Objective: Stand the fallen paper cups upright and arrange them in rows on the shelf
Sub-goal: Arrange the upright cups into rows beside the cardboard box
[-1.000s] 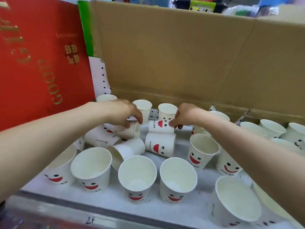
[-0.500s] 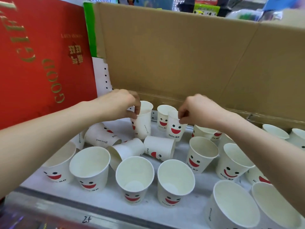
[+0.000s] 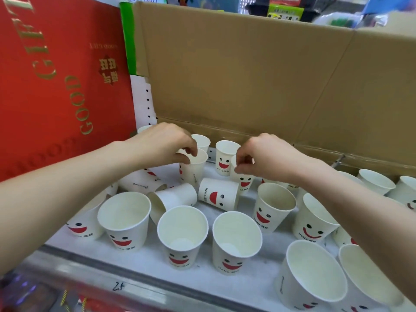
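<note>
White paper cups with red smiling faces cover the white shelf (image 3: 139,260). My left hand (image 3: 164,144) pinches the rim of an upright cup (image 3: 194,170) near the back. My right hand (image 3: 265,156) pinches the rim of another upright cup (image 3: 243,183) beside it. Between and in front of my hands, three cups lie on their sides: one with its face up (image 3: 218,197), one plain-sided (image 3: 173,200) and one further left (image 3: 140,182). Several cups stand upright along the front, among them one (image 3: 182,235) and another (image 3: 236,242).
A tall cardboard sheet (image 3: 247,75) walls the back of the shelf. A red gift box (image 3: 56,75) stands against the left side. More upright cups (image 3: 376,183) fill the right end. The shelf's front edge carries a price rail (image 3: 119,287).
Both hands have lifted fallen cups from the middle and turned them upright near the back row; the hands stay on the rims. The camera has shifted slightly.
</note>
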